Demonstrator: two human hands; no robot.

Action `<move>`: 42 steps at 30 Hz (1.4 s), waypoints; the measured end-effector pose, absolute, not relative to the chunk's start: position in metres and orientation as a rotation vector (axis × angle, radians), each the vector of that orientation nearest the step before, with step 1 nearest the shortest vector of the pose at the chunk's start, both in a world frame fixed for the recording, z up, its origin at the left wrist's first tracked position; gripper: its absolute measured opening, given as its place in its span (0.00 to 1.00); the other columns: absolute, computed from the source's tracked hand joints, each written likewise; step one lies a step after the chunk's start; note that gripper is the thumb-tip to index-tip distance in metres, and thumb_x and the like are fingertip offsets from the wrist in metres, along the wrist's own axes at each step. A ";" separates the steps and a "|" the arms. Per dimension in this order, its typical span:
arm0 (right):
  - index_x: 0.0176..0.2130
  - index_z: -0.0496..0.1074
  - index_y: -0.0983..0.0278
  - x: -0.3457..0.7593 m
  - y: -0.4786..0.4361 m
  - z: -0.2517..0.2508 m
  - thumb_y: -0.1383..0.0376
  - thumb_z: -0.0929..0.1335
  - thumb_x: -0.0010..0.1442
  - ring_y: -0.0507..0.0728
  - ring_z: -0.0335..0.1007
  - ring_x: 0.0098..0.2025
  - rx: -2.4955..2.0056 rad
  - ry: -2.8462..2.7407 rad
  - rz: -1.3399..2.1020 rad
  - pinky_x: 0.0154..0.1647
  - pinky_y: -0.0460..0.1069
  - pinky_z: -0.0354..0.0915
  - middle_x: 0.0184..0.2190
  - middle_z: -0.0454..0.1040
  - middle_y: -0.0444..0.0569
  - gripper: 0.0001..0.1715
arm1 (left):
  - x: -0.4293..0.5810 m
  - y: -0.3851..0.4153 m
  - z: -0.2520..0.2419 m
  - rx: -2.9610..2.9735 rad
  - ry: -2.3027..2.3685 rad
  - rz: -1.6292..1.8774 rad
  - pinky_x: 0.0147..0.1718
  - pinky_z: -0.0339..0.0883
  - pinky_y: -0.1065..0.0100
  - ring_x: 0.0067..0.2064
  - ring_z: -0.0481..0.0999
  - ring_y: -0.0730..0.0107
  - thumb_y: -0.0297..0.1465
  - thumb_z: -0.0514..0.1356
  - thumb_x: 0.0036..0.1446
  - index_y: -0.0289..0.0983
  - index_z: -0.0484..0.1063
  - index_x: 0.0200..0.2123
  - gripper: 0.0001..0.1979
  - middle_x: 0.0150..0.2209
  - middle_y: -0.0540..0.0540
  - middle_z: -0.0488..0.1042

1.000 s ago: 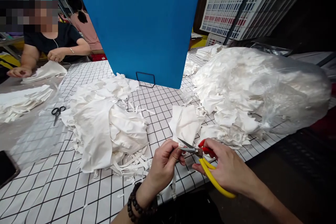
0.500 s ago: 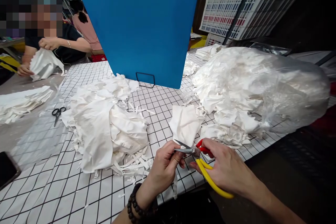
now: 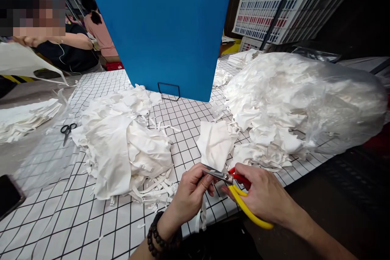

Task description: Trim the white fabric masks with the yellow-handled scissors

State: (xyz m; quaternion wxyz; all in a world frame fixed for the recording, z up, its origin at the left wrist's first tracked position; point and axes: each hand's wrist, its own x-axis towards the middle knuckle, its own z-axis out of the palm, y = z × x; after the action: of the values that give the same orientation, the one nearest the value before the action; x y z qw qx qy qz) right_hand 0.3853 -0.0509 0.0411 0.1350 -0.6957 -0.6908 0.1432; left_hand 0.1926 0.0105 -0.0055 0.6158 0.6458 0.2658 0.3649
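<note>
While the left hand [image 3: 190,193] pinches the lower edge of a white fabric piece [image 3: 215,144] at the near rim of the checked surface [image 3: 76,219], the right hand [image 3: 262,197] keeps its grip clenched around the red-and-yellow scissors [image 3: 231,178]. Their blades point toward 9 o'clock and meet the cloth at the left fingertips. The left grip is closed on the fabric, which rises toward 12 o'clock from the hands, and thin strips [image 3: 201,219] dangle below. A fabric heap [image 3: 122,150] lies at 10 o'clock of the hands, a plastic-bagged pile [image 3: 304,101] at 2 o'clock, and a blue board [image 3: 164,28] stands upright at 12 o'clock. Black scissors [image 3: 67,129] rest at 9 o'clock of the heap. A bead bracelet [image 3: 158,239] circles the left wrist.
</note>
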 end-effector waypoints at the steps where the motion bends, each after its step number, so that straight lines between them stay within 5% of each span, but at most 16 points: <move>1: 0.27 0.61 0.60 0.386 -0.051 0.041 0.56 0.70 0.52 0.51 0.59 0.22 -2.013 -2.008 0.413 0.25 0.46 0.50 0.20 0.66 0.39 0.15 | 0.192 0.011 -0.005 1.487 0.611 0.834 0.29 0.68 0.72 0.29 0.72 0.75 0.32 0.54 0.66 0.35 0.73 0.34 0.11 0.33 0.47 0.69; 11: 0.27 0.62 0.60 0.386 -0.048 0.040 0.53 0.69 0.54 0.51 0.57 0.22 -1.950 -1.978 0.464 0.25 0.46 0.49 0.20 0.66 0.39 0.16 | 0.189 0.012 -0.001 1.434 0.603 0.761 0.28 0.68 0.72 0.28 0.70 0.75 0.34 0.54 0.65 0.34 0.73 0.34 0.12 0.33 0.47 0.68; 18: 0.26 0.60 0.61 0.402 -0.042 0.016 0.59 0.72 0.51 0.49 0.54 0.22 -1.694 -1.556 0.931 0.22 0.45 0.51 0.19 0.59 0.36 0.17 | 0.191 0.015 -0.002 1.241 0.571 0.799 0.31 0.66 0.70 0.30 0.70 0.72 0.37 0.56 0.64 0.34 0.73 0.32 0.14 0.32 0.47 0.66; 22: 0.34 0.63 0.62 0.429 -0.012 0.004 0.59 0.71 0.54 0.54 0.70 0.33 -1.628 -1.274 0.957 0.35 0.48 0.65 0.32 0.73 0.45 0.13 | 0.181 0.011 0.000 1.266 0.616 0.901 0.37 0.62 0.69 0.35 0.67 0.69 0.39 0.56 0.63 0.35 0.73 0.30 0.15 0.30 0.47 0.65; 26: 0.39 0.63 0.62 0.440 0.037 -0.006 0.60 0.68 0.56 0.58 0.73 0.44 -1.594 -1.375 0.835 0.41 0.51 0.67 0.43 0.75 0.54 0.13 | 0.166 0.008 0.001 1.283 0.666 1.000 0.38 0.59 0.69 0.36 0.65 0.66 0.40 0.55 0.62 0.36 0.73 0.30 0.15 0.31 0.47 0.65; 36: 0.30 0.70 0.62 0.403 0.129 -0.028 0.70 0.71 0.45 0.53 0.65 0.31 -1.569 -1.667 0.793 0.35 0.48 0.59 0.27 0.73 0.43 0.09 | 0.144 0.004 0.003 1.296 0.839 1.043 0.36 0.60 0.69 0.34 0.66 0.67 0.41 0.55 0.61 0.36 0.72 0.29 0.15 0.29 0.47 0.67; 42: 0.34 0.65 0.62 0.411 0.124 -0.004 0.63 0.69 0.52 0.53 0.65 0.32 -1.487 -1.567 0.760 0.33 0.47 0.62 0.33 0.72 0.44 0.09 | 0.117 0.032 0.009 1.721 1.363 1.051 0.34 0.61 0.65 0.34 0.67 0.62 0.43 0.56 0.58 0.37 0.71 0.26 0.16 0.31 0.45 0.68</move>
State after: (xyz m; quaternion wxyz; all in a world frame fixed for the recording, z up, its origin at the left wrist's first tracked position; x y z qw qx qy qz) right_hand 0.4113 0.1239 -0.0040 0.4129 -0.5915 -0.6231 0.3023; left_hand 0.1168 0.0321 0.0094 0.3464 0.6632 0.5254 0.4051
